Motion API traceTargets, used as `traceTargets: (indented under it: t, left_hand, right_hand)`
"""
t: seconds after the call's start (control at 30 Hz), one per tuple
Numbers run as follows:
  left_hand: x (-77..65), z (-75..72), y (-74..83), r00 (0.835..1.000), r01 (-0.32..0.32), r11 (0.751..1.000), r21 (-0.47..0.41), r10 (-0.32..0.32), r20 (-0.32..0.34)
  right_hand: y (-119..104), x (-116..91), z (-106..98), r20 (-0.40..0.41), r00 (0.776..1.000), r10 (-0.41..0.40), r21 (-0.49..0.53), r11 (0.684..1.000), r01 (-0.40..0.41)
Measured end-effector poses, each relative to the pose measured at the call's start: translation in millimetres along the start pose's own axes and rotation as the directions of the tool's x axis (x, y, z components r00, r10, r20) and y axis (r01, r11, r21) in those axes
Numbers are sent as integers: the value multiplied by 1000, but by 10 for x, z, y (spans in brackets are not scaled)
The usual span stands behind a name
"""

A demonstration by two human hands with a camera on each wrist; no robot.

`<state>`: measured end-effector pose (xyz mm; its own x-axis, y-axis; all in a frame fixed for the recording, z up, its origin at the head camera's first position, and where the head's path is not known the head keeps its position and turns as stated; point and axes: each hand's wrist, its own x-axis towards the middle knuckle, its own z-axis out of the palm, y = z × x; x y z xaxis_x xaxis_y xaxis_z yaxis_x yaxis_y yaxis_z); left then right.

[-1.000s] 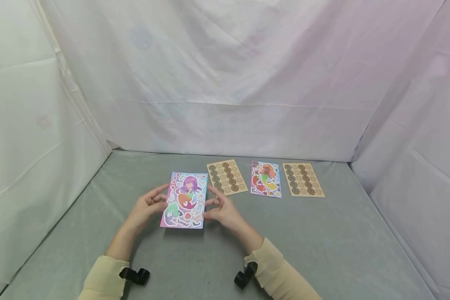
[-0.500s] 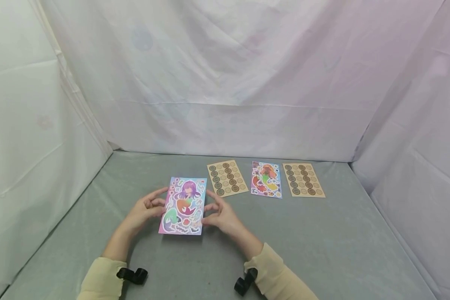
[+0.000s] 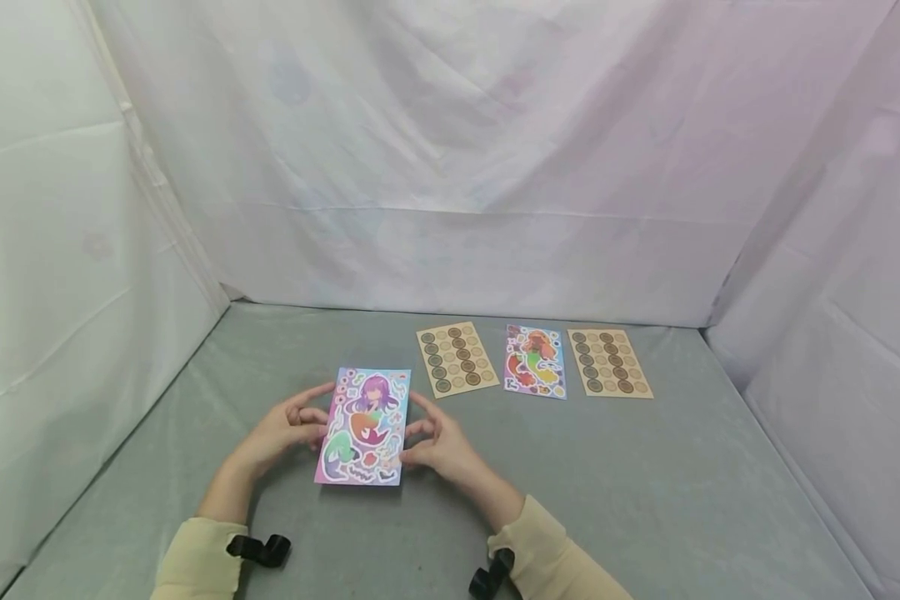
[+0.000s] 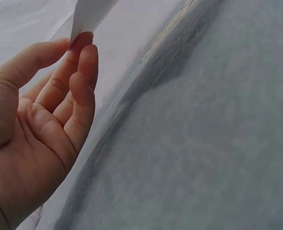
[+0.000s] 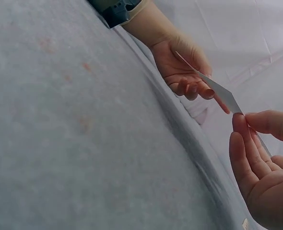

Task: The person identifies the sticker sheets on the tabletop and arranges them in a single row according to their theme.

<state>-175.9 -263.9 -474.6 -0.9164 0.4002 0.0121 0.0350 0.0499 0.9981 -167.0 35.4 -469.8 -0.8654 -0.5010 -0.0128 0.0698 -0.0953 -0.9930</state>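
Note:
Both hands hold one mermaid sticker sheet (image 3: pixel 366 429) by its side edges, above the grey table. My left hand (image 3: pixel 276 433) pinches its left edge between thumb and fingers. On the opposite edge, my right hand (image 3: pixel 446 446) pinches with the thumb on top. The printed side, with a purple-haired mermaid and tails, faces up in the head view. In the left wrist view, only a white corner of the sheet (image 4: pixel 86 19) shows between the fingertips. The right wrist view shows the sheet's plain underside (image 5: pixel 220 93) tilted, off the table.
Behind, on the grey table (image 3: pixel 607 492), lie a tan sheet of round stickers (image 3: pixel 457 359), a second mermaid sticker sheet (image 3: pixel 535 362) and another tan sheet (image 3: pixel 610 363). White cloth walls (image 3: pixel 450 150) enclose the back and sides.
Both hands have moved the held mermaid sticker sheet toward the body and slightly left. The three sheets at the back stay where they were.

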Motion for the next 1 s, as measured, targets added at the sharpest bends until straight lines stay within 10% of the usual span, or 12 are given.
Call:
traceTargets:
  t: [1.0]
  left_hand:
    - [-50,-92,-50,975,154,987,37,-158,155]
  right_hand:
    - [219,-72,140,-25,993,115,1,993,-115]
